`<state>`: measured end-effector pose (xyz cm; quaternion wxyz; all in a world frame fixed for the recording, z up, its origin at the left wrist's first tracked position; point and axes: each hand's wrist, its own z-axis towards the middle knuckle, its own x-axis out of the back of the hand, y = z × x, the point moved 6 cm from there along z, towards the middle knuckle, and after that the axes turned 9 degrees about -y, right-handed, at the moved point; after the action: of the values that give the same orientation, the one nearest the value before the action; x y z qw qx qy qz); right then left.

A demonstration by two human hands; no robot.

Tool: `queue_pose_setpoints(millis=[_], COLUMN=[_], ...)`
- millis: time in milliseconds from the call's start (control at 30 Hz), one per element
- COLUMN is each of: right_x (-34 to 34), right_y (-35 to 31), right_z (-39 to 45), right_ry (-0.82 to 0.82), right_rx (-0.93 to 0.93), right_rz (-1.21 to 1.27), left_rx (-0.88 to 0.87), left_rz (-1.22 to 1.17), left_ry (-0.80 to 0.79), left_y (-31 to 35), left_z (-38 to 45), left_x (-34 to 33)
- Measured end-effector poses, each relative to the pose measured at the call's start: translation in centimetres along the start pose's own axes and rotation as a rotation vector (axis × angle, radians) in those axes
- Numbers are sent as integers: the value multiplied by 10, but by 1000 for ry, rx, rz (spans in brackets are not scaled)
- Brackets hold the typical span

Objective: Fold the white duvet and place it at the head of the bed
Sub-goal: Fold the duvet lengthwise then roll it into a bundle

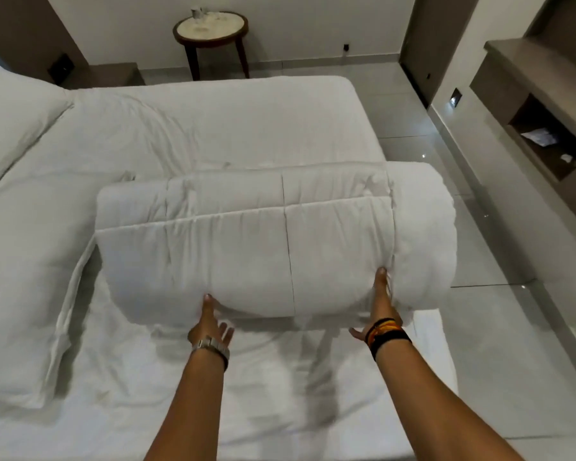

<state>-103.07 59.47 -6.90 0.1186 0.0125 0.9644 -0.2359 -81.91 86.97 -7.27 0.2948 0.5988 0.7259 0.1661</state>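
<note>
The white duvet (273, 241) is folded into a thick quilted bundle and hangs lifted over the right half of the bed (213, 121). My left hand (210, 322) grips its near lower edge left of centre, thumb up on the fabric and fingers under it. At the near right of the bundle my right hand (379, 307) holds it along a fold, fingers pressed into the padding. Its right end juts past the mattress edge over the floor.
Two white pillows (17, 118) (24, 277) lie along the left, at the head of the bed. A round side table (211, 26) stands by the far wall. Glossy tiled floor (479, 261) and a built-in shelf unit (546, 134) are on the right.
</note>
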Motion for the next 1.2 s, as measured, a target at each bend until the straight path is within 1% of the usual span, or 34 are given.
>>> queue_pose_setpoints(millis=[67, 100, 200, 300, 367, 467, 567, 667, 733, 800, 867, 933, 1000, 1067, 1100, 1133, 1167, 1200], right_x=[-27, -36, -51, -56, -59, -64, -70, -63, -39, 3, 52, 104, 150, 171, 176, 176, 170, 162], right_y=[-13, -18, -20, -15, -18, -21, -28, -34, -25, -5, 21, 55, 86, 102, 104, 101, 96, 92], right_z=[27, 40, 72, 111, 114, 97, 83, 50, 22, -16, -55, -92, -122, -140, -141, -141, -142, -143], right_ry=[-66, -64, 13, 54, 138, 223, 183, 150, 185, 219, 238, 295, 322, 258, 229, 200, 202, 234], right_rx=[-50, -59, -36, 8, 56, 126, 199, 244, 240, 266, 301, 317, 312, 260, 231, 202, 179, 168], right_rz=[-67, -72, 20, 133, 173, 146, 95, 99, 58, 49, 35, -1, -40, -146, -221, -288, -343, -375], left_rx=[112, 128, 66, 47, 57, 35, -56, -95, -89, -44, 18, 66, 99, 150, 174, 229, 244, 225], left_rz=[-28, -57, -131, -128, -130, -111, -103, -100, -90, -120, -129, -108, -68, -10, 8, 31, 55, 89], left_ry=[-47, -71, -150, -168, -119, 33, 123, 144, 134, 133, 188, 218, 121, 61, 67, 59, 45, 76], left_y=[-13, -13, -3, 0, -4, -9, 14, 23, 10, -17, -56, -92, -130, -173, -178, -171, -147, -123], left_z=[22, 32, 65, 90, 109, 141, 111, 61, 19, -28, -73, -109, -120, -75, -63, -71, -100, -120], left_x=[-15, -24, -55, -75, -72, -56, -68, -69, -50, -17, 28, 82, 132, 179, 190, 186, 172, 159])
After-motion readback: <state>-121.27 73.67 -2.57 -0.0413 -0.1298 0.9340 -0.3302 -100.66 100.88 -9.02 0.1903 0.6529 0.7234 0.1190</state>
